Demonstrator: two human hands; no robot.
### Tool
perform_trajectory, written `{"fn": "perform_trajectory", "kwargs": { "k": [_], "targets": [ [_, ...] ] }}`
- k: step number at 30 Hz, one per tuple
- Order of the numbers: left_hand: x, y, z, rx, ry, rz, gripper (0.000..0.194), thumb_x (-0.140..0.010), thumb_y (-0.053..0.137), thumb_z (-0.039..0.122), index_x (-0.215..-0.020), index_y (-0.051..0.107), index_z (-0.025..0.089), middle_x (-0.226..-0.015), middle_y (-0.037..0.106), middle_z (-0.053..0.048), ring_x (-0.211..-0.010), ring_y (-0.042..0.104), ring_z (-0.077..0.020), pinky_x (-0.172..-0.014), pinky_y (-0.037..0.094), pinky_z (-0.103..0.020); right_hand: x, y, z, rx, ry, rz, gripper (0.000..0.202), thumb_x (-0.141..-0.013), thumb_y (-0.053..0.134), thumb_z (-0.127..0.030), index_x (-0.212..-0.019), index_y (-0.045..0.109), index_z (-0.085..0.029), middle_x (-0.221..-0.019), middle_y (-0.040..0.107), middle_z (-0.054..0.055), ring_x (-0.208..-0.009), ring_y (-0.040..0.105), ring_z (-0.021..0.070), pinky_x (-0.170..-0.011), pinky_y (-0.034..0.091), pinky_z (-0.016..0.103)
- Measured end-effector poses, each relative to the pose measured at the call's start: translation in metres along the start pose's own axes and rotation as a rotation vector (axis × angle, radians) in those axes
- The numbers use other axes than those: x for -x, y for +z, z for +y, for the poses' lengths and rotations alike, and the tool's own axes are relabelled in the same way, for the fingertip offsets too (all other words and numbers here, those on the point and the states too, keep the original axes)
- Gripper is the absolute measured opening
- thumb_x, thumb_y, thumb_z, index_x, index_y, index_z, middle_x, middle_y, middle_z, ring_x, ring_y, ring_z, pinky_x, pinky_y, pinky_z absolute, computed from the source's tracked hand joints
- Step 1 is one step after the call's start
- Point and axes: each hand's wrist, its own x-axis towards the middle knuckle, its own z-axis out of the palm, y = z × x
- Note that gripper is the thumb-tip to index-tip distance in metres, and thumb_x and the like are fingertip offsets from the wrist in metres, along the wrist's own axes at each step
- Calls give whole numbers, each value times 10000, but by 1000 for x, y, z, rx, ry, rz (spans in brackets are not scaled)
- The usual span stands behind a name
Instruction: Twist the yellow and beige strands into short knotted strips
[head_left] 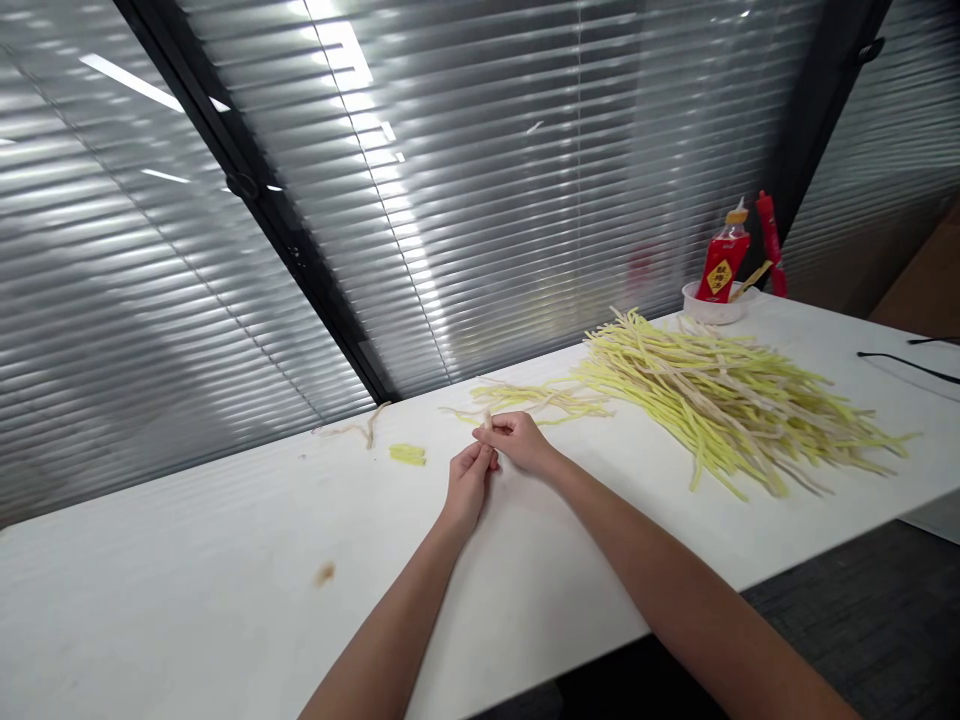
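Note:
My left hand (469, 483) and my right hand (519, 441) meet above the white table, fingertips pinched close together. A cream pipe cleaner (487, 420) sticks up a little between them; the rest of it is hidden by my fingers. Left of my hands lies a small flat piece of yellow pipe cleaner (407, 455), folded or bundled. Behind my hands, loose yellow and cream pipe cleaners (555, 398) are strewn over the tabletop. To the right is a large heap of yellow and cream pipe cleaners (735, 405).
A bent cream strand (370, 430) lies near the blinds (510, 200) at the table's back edge. A white bowl (712, 308) at the back right holds a red bottle (725, 262). Dark glasses arms (907, 362) show at the right; a brown stain (325, 574) marks the table.

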Motion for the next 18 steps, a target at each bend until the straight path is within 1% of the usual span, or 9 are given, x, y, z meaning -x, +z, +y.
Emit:
{"fn": "perform_trajectory", "kwargs": {
  "k": [2, 3, 5, 8, 10, 12, 15, 18],
  "targets": [
    [1, 0, 1, 17, -7, -71, 388, -774, 532, 495, -578, 464, 167, -576, 425, 16, -582, 371, -113, -567, 292, -239, 0, -1, 1, -33, 14, -17, 341, -764, 565, -459, -587, 561, -169, -473, 516, -32, -456, 476, 110, -466, 331, 218],
    [1, 1, 2, 7, -1, -88, 381, -778, 529, 488, -583, 469, 167, -578, 423, 18, -583, 367, -113, -568, 287, -239, -1, -1, 1, -26, 15, -12, 347, -766, 561, -457, -571, 555, -170, -461, 506, -34, -449, 469, 109, -461, 325, 218],
    [1, 1, 1, -50, 27, -78, 370, -783, 525, 475, -584, 479, 166, -576, 426, 20, -585, 365, -115, -575, 284, -241, -1, -3, 0, 29, 2, 6, 359, -772, 552, -436, -528, 528, -174, -437, 477, -39, -439, 445, 103, -457, 306, 216],
    [1, 2, -1, -161, 65, -59, 352, -797, 509, 445, -583, 489, 166, -558, 427, 26, -572, 360, -115, -569, 277, -243, 0, -6, -5, 246, -71, 60, 371, -781, 541, -382, -477, 493, -173, -439, 447, -41, -459, 396, 92, -477, 278, 214],
    [1, 2, -3, -219, 74, -56, 336, -808, 494, 427, -594, 494, 168, -546, 422, 32, -555, 353, -112, -555, 271, -242, 1, -8, -8, 421, -125, 84, 372, -799, 524, -354, -477, 503, -169, -481, 469, -32, -494, 386, 93, -509, 273, 217],
    [2, 2, -4, -253, 79, -59, 326, -817, 481, 417, -608, 501, 168, -545, 424, 35, -548, 354, -110, -547, 272, -241, 2, -8, -12, 557, -142, 84, 370, -826, 495, -345, -502, 532, -170, -529, 514, -19, -524, 402, 98, -534, 274, 221],
    [2, 2, -3, -257, 91, -55, 312, -819, 485, 414, -637, 533, 164, -586, 477, 23, -583, 397, -118, -572, 302, -241, 4, -8, -15, 706, -85, 89, 372, -854, 467, -383, -564, 585, -182, -594, 580, -2, -562, 457, 112, -537, 270, 227],
    [1, 3, -2, -187, 87, -19, 307, -815, 500, 428, -693, 580, 158, -641, 524, 4, -636, 445, -128, -614, 339, -242, 4, -7, -16, 826, 1, 139, 390, -861, 441, -495, -700, 646, -205, -717, 649, 20, -656, 541, 142, -558, 295, 231]
  ]
}}
